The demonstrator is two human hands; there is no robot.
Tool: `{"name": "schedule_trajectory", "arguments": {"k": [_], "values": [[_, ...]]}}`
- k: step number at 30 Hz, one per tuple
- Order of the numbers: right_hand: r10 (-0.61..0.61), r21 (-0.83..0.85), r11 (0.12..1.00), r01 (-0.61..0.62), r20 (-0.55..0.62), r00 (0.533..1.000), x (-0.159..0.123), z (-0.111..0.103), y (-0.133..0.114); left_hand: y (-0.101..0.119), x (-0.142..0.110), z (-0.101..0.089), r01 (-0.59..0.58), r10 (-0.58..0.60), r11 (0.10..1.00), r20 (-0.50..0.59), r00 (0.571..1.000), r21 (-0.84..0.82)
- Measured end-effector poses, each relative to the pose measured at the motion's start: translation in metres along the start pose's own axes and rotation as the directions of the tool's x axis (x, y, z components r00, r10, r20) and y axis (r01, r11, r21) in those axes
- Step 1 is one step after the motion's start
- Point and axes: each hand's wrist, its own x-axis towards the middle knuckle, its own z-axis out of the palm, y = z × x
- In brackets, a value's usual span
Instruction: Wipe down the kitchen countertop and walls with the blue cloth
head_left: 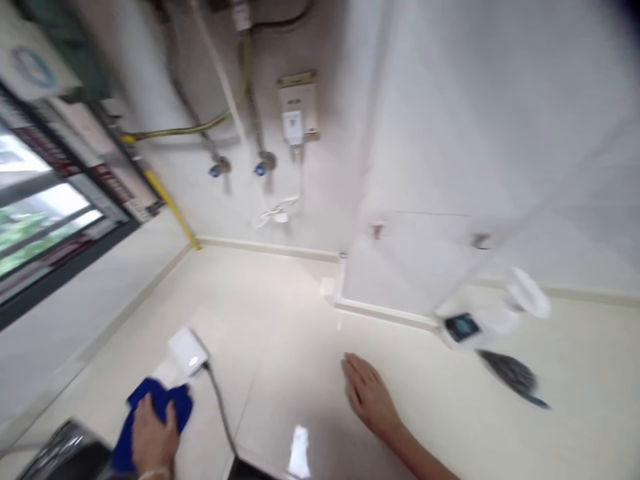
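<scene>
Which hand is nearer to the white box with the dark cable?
Left: the left hand, on blue cloth, is near the white box; the right hand is farther, to its right.

Blur softens the bright view; glare spots the glossy surface (280,300).

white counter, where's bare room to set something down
The counter between the cord, right hand and wall behind. Crowded: left, with the left hand on the blue cloth near a white box; right, around the screened device and dark object.
</scene>
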Motion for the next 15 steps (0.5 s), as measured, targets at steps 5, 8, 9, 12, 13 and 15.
{"name": "schedule_trajectory", "arguments": {"k": [5,8,9,12,13,15], "values": [[-0.072,-0.056,0.996,0.071,-0.011,0.997,-0.007,0.004,0.001,-0.030,-0.012,-0.012,0.136,-0.136,0.990,0.027,0.990,-0.024],[-0.087,-0.063,0.994,0.087,-0.009,0.996,-0.009,0.004,0.002,-0.024,-0.011,-0.007,0.143,-0.142,0.988,0.022,0.990,-0.054],[-0.088,-0.064,0.994,0.087,-0.004,0.996,-0.009,0.003,0.002,-0.024,-0.012,-0.007,0.140,-0.139,0.988,0.024,0.990,-0.060],[-0.065,-0.059,0.996,0.065,0.011,0.998,-0.010,0.002,0.002,-0.025,-0.018,-0.006,0.135,-0.134,0.988,0.023,0.991,-0.075],[-0.055,-0.052,0.997,0.055,0.012,0.998,-0.010,0.002,0.002,-0.025,-0.021,-0.006,0.136,-0.135,0.988,0.018,0.991,-0.078],[-0.043,-0.036,0.998,0.043,0.012,0.999,-0.011,0.001,0.002,-0.023,-0.026,-0.006,0.138,-0.138,0.987,0.001,0.990,-0.078]]}}
